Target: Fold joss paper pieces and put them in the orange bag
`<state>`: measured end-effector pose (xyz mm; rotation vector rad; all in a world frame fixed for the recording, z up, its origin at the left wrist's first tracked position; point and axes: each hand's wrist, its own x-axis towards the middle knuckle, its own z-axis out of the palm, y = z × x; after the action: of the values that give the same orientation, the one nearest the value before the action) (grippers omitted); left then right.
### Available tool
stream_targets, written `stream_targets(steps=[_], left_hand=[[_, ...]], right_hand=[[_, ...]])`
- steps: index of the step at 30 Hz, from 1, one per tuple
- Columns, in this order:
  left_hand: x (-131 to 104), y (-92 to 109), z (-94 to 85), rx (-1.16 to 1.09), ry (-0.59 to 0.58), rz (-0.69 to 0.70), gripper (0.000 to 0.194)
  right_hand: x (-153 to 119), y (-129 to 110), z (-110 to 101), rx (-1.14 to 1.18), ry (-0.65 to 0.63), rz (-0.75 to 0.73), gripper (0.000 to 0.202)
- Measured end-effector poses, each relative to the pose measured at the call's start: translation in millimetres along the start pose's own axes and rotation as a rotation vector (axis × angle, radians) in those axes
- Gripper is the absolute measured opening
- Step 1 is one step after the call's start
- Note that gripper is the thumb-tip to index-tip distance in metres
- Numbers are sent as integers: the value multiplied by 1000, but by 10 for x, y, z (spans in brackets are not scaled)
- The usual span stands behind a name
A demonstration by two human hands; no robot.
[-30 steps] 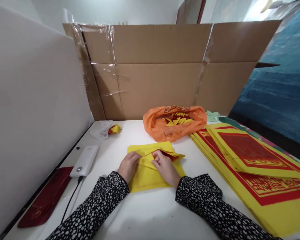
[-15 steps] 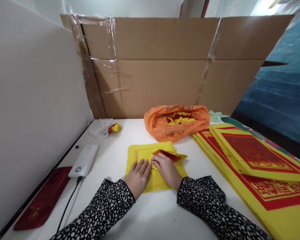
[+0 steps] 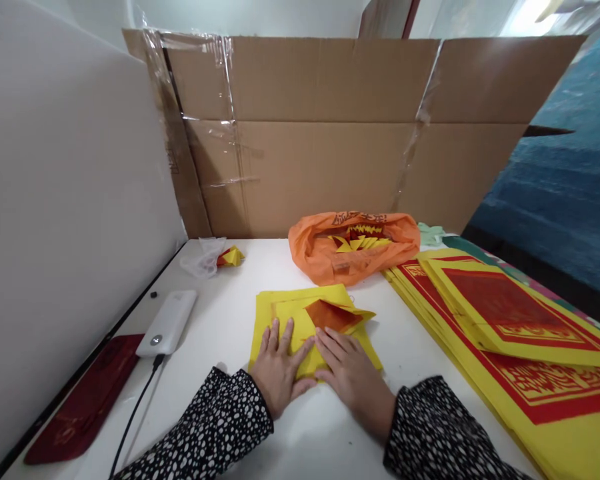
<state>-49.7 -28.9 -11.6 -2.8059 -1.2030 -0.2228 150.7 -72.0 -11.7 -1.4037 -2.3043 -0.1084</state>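
Yellow paper sheets [image 3: 290, 305] lie on the white table in front of me. On their right part rests a partly folded piece [image 3: 333, 316] with an orange-red inner face and a pointed yellow end. My left hand [image 3: 281, 367] presses flat on the lower left of the yellow paper, fingers spread. Beside it my right hand [image 3: 353, 373] lies with its fingertips on the paper, just below the orange-red face, its thumb apart from the fingers. The two hands nearly meet at the paper's lower middle.
An orange plastic bag [image 3: 310, 257] with folded red and yellow pieces stands behind. Large printed yellow sheets [image 3: 525, 313] are stacked at right. At left are a white power bank [image 3: 173, 320] with a cable, a dark red phone [image 3: 85, 400] and a small folded piece [image 3: 231, 256]. Cardboard [image 3: 320, 167] closes off the back.
My right hand has moved down toward me, uncovering more of the orange-red face. The fingers of my left hand have spread, with the thumb now out to the right.
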Motion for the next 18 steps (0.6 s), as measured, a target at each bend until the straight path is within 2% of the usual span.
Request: stream_targets(steps=[2, 4, 7, 9, 11, 12, 14, 15, 18], left_hand=[[-9, 34, 24, -23, -21, -18, 86], [9, 73, 22, -19, -74, -84, 95], [122, 96, -106, -36, -235, -205, 98], [279, 67, -274, -89, -351, -214, 89], [496, 15, -456, -100, -398, -187, 62], [615, -13, -531, -78, -369, -177, 46], [840, -65, -618, -111, -257, -161, 31], [931, -88, -626, -131, -237, -169, 34], [1084, -153, -546, -202, -226, -151, 63]], right_hand=[[-169, -12, -26, -18, -41, 15, 56], [-209, 4, -125, 10, -96, 14, 62], [-6, 156, -418, 197, -100, 2, 44], [235, 360, -620, 336, 45, 184, 31], [467, 604, -718, 367, 183, 336, 27], [558, 718, -709, 373, 150, 358, 22], [664, 890, -590, 393, 28, 362, 12], [682, 942, -498, 387, 9, 356, 13], [650, 982, -235, 355, -9, 336, 32]])
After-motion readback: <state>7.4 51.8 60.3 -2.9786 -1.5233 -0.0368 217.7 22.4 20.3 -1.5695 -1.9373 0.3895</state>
